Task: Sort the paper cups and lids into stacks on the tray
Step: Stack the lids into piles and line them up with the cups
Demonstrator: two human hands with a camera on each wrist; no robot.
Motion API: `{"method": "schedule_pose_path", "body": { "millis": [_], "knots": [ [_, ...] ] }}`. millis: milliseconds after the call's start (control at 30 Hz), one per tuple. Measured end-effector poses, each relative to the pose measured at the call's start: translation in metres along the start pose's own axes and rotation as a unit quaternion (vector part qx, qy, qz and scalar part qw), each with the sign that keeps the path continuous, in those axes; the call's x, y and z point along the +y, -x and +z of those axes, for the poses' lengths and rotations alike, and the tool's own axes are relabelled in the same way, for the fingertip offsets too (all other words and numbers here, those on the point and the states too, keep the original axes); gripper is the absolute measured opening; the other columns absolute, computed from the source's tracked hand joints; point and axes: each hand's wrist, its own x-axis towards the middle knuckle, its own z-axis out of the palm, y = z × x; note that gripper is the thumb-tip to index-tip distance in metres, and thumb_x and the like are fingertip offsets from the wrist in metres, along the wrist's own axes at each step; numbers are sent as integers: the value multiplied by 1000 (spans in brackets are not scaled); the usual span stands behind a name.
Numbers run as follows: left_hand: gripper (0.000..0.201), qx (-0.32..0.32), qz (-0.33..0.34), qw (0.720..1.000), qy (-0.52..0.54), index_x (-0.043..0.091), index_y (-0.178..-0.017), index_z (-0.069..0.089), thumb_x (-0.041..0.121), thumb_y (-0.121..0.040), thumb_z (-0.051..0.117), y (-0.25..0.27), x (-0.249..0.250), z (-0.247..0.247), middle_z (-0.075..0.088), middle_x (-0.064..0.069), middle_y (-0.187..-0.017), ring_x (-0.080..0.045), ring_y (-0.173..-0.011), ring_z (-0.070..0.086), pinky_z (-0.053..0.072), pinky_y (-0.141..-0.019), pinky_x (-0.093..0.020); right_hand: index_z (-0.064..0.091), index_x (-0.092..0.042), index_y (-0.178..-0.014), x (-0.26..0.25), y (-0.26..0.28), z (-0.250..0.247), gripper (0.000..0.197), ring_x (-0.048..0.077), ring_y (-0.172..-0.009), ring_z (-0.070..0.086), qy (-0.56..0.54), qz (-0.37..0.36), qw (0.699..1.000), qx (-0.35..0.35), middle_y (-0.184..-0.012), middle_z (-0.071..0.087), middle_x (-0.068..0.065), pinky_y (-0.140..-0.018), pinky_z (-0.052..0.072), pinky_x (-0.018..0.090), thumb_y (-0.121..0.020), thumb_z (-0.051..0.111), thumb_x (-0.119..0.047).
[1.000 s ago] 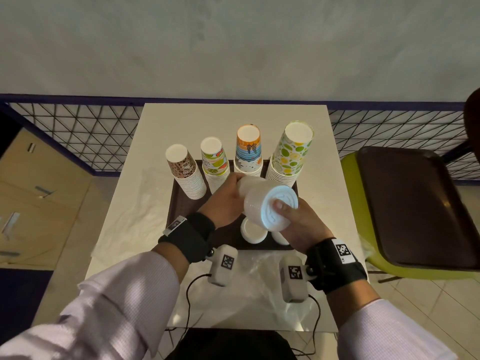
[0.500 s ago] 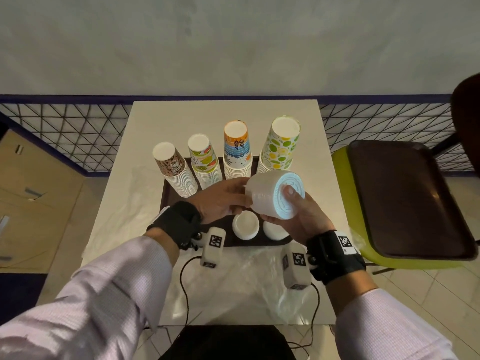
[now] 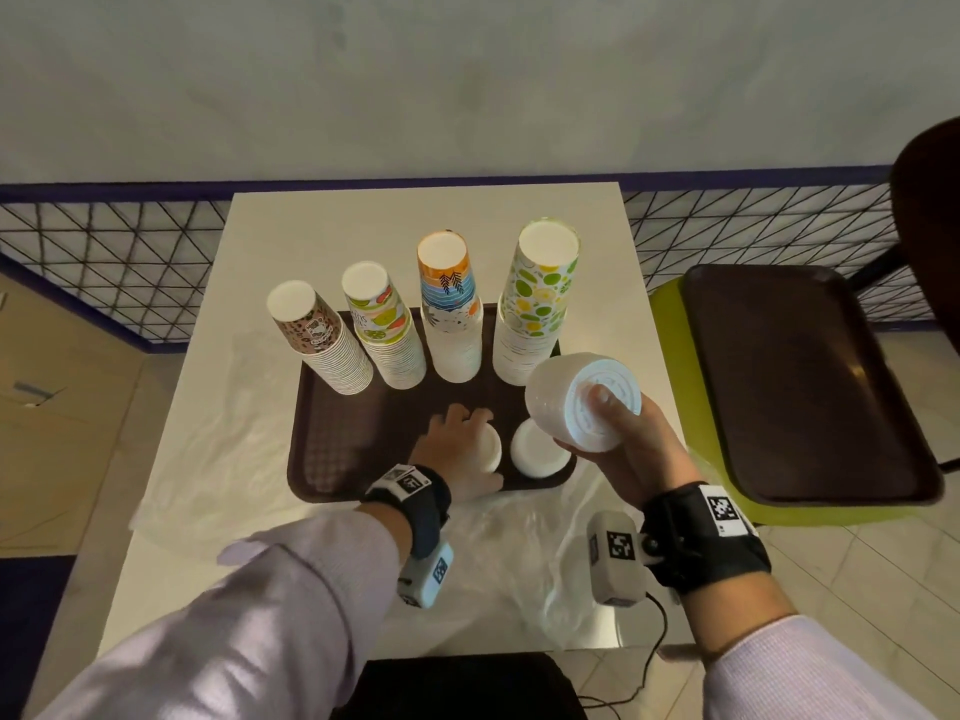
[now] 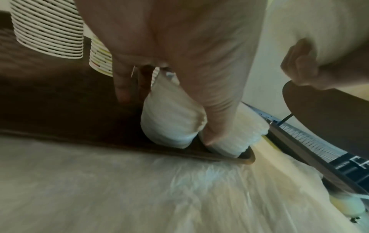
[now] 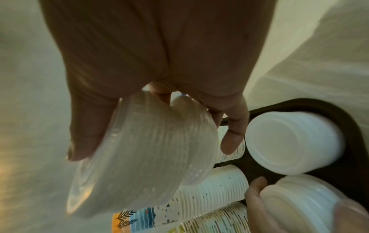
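Four upside-down paper cup stacks stand along the back of the brown tray [image 3: 332, 444]: brown-patterned [image 3: 322, 340], fruit-print [image 3: 384, 330], orange and blue [image 3: 449, 309] and lime-print [image 3: 535, 304]. Two short white lid stacks sit at the tray's front. My left hand [image 3: 457, 444] grips the left lid stack [image 4: 171, 123], thumb between it and the right lid stack [image 3: 537, 449]. My right hand [image 3: 613, 433] holds a third lid stack [image 3: 582, 402] on its side above the tray's right front corner, thumb on its end face. The right wrist view shows this held stack [image 5: 143, 157] wrapped by the fingers.
Crumpled clear plastic bags [image 3: 519, 553] lie on the white table in front of and left of the tray. A green chair carrying a second brown tray [image 3: 800, 387] stands close on the right. A wire mesh railing [image 3: 104, 252] runs behind the table.
My left hand let go of the held lid stack and dropped onto the left lid stack on the tray. My right hand alone carried the held stack to the right.
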Motion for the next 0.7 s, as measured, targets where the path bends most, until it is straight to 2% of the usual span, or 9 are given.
{"method": "schedule_pose_path", "body": {
  "millis": [133,267,367,467,567,633,700],
  "knots": [
    [88,33,-6,999,4,30,-146,34,44,-75,84,-6,0,12,40,-4,-136,-32,-124,47,53,-94,-49,60,-9,-133,4,1,-7,93,36,-118,64,3,0,1000,12,-126,68,19,-101,50,60,-57,95,-50],
    [86,50,-12,998,-24,26,-144,36,40,-75,86,-6,3,16,41,-6,-135,-32,-122,49,55,-89,-46,55,-6,-138,4,0,-9,100,45,-127,57,9,5,1000,22,-134,62,25,-105,43,68,-57,96,-49],
    [85,56,-39,998,-16,24,-141,36,37,-75,87,-6,-4,13,40,-7,-134,-33,-121,49,55,-90,-45,57,-8,-136,3,0,-9,97,40,-122,61,13,8,1000,27,-130,65,21,-105,44,66,-57,96,-47],
    [84,59,-69,996,3,24,-140,36,36,-74,87,-5,-23,2,40,-8,-132,-36,-120,50,54,-92,-46,59,-9,-133,3,-2,-8,74,34,-117,65,9,9,1000,24,-126,68,18,-105,45,64,-69,84,-36],
    [84,67,-94,993,22,23,-141,37,35,-74,86,0,-50,-11,41,-9,-132,-38,-121,51,52,-96,-47,57,-8,-135,3,-5,-6,59,34,-118,65,9,13,1000,22,-127,68,18,-106,45,63,-81,75,-26],
    [85,70,-109,991,31,23,-143,38,34,-74,87,4,-66,-17,40,-9,-133,-39,-123,50,51,-98,-48,56,-9,-137,4,-6,-3,58,34,-118,65,11,15,1000,20,-127,68,17,-106,46,62,-83,71,-24],
    [85,70,-115,990,34,23,-145,39,34,-75,86,7,-75,-21,39,-10,-135,-39,-125,49,51,-99,-49,56,-8,-137,7,-8,1,66,33,-116,66,16,16,1000,17,-125,68,17,-105,47,61,-79,77,-30]
  ]
}}
